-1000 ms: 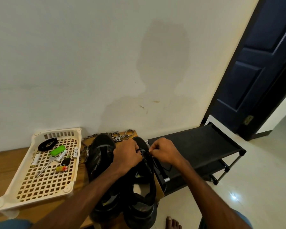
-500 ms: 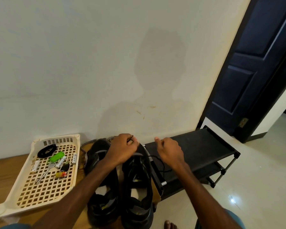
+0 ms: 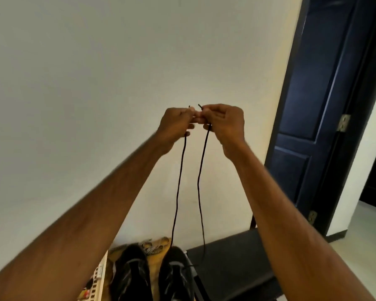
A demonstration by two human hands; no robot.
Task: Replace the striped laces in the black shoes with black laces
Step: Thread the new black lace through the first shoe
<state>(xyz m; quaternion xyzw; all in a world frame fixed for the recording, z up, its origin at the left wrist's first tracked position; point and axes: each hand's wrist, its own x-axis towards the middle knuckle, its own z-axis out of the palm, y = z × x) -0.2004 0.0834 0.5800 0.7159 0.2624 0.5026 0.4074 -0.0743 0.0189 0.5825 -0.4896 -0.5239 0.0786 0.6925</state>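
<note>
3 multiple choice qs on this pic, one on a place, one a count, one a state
1. Where do the striped laces lie relative to the black shoes? A inside them B under them C behind them
2. How many strands of black lace hang down to the shoe? A one B two C four
3. What are the left hand and right hand doing? A each pinching a lace end B lying flat on the shoes C hanging empty
Key: C, they lie in a heap past the toes; B, two strands drop side by side; A, a lace tip pokes up from each hand's fingers.
</note>
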